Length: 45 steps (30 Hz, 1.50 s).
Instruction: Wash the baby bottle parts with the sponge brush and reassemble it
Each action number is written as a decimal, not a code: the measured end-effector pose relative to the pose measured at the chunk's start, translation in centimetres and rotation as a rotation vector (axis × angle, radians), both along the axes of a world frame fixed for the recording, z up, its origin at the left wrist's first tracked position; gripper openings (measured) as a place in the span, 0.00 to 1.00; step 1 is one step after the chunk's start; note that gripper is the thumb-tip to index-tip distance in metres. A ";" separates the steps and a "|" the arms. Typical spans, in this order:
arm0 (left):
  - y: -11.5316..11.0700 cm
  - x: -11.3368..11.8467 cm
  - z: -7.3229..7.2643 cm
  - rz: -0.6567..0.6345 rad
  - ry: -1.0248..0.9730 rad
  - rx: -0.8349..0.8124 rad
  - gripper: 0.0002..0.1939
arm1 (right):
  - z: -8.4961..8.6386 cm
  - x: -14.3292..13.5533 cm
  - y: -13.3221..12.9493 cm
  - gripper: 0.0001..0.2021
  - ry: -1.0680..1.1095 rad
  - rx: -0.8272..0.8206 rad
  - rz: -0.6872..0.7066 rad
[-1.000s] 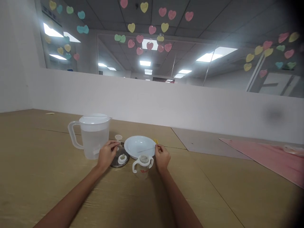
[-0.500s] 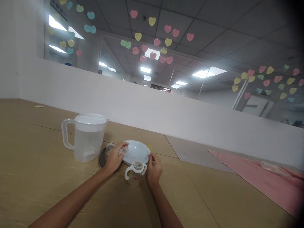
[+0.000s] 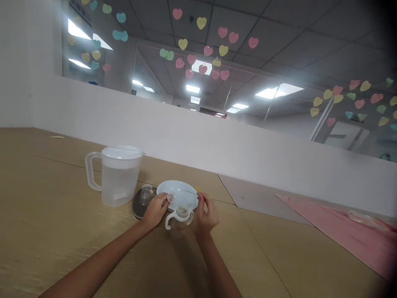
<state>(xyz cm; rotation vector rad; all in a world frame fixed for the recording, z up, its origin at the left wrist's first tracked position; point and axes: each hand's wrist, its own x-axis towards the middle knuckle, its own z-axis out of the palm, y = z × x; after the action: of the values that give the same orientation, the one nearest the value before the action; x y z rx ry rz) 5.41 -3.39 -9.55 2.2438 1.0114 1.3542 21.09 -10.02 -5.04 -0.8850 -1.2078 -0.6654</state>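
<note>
My left hand (image 3: 155, 212) pinches a small clear round piece (image 3: 171, 198) over the near left rim of a white plate (image 3: 176, 187). In my right hand (image 3: 206, 215), closed fingers hold a thin stick (image 3: 189, 191) that points left across the plate. Between my hands, an open clear bottle (image 3: 180, 225) with two white handles stands upright in front of the plate. Left of the plate, a clear cap (image 3: 146, 193) sits on a dark round tray (image 3: 137, 209), partly hidden by my left hand.
A lidded translucent pitcher (image 3: 119, 180) stands at the left, its handle facing left. A pink mat (image 3: 338, 231) lies at the right with clear plastic (image 3: 367, 220) on it. A white wall (image 3: 186, 136) bounds the table's far edge.
The thin stick in my right hand has risen from low over the plate and now points left above it. My left hand has moved right with the small clear piece, uncovering more of the clear cap.
</note>
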 end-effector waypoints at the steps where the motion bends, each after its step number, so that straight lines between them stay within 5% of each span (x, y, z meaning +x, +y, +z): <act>1: 0.1 0.0 -0.1 0.004 -0.002 0.003 0.16 | 0.3 -0.4 -0.4 0.07 -0.051 0.041 0.032; 9: -0.1 0.0 -0.1 0.008 0.011 0.009 0.15 | 1.7 -2.0 -2.7 0.13 -0.613 0.112 0.280; 45: -0.1 0.0 -0.2 -0.025 -0.041 0.023 0.16 | 0.1 -1.7 -1.2 0.12 -0.393 0.089 0.329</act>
<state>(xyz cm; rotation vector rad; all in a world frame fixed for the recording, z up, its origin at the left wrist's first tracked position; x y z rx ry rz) 5.45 -3.51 -9.70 2.2276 0.9557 1.4026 19.43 -11.19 -4.93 -0.4743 -1.6184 -0.6346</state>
